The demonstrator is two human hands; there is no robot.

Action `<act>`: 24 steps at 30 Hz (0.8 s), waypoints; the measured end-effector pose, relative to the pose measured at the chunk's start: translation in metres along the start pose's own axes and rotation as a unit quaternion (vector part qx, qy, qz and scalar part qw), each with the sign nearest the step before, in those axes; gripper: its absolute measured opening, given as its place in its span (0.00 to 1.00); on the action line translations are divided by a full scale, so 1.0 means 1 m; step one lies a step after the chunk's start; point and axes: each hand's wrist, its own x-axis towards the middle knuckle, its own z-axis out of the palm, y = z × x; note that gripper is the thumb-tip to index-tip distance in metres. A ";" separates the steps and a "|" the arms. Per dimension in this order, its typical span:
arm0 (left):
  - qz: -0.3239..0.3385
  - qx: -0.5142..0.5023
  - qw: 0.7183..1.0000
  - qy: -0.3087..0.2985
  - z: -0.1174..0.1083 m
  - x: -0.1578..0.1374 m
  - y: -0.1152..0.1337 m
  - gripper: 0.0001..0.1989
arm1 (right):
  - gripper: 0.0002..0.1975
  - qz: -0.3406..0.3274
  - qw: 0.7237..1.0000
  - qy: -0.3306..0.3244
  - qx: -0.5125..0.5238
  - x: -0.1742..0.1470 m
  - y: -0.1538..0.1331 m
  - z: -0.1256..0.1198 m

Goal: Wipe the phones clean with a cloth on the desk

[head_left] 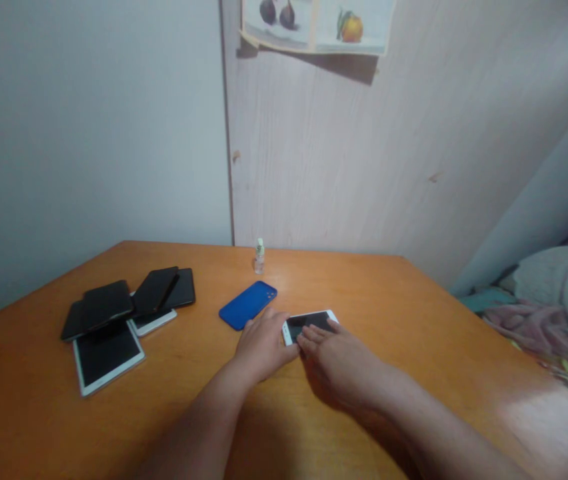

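A white smartphone (309,325) with a dark screen lies face up on the orange-brown table (204,413). My left hand (263,343) holds its left end, fingers at the far corner and thumb at the near one. Over the near right part of the screen, my right hand (337,357) lies with its fingers stretched out and touching the glass; whatever is under the fingertips is hidden. Just beyond my left hand rests a blue phone case (248,305) with camera cutouts at its far right corner.
A small clear bottle (259,257) stands upright near the table's back edge. To the left, several dark and white tablets and phones overlap, with a white-framed tablet (109,357) nearest. Crumpled bedding (559,300) lies beyond the right edge. Fruit pictures (319,27) hang on the wall.
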 end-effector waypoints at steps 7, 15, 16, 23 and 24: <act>-0.003 0.004 1.000 -0.011 -0.002 0.000 0.001 0.23 | 0.18 0.138 0.989 -0.034 -0.049 -0.003 0.019 -0.007; 0.006 -0.001 1.000 -0.003 0.001 0.000 -0.004 0.24 | 0.18 0.088 0.995 -0.033 -0.041 -0.004 0.010 -0.014; 0.007 -0.001 1.000 -0.003 0.001 0.000 -0.004 0.24 | 0.18 0.122 0.991 -0.039 -0.049 -0.004 0.014 -0.015; 0.005 0.005 1.000 -0.009 0.000 0.001 -0.003 0.23 | 0.18 0.054 0.998 -0.003 -0.031 0.002 0.003 -0.003; 0.003 0.005 1.000 -0.012 0.000 0.001 -0.002 0.23 | 0.19 0.031 0.999 0.003 -0.019 0.002 0.001 -0.002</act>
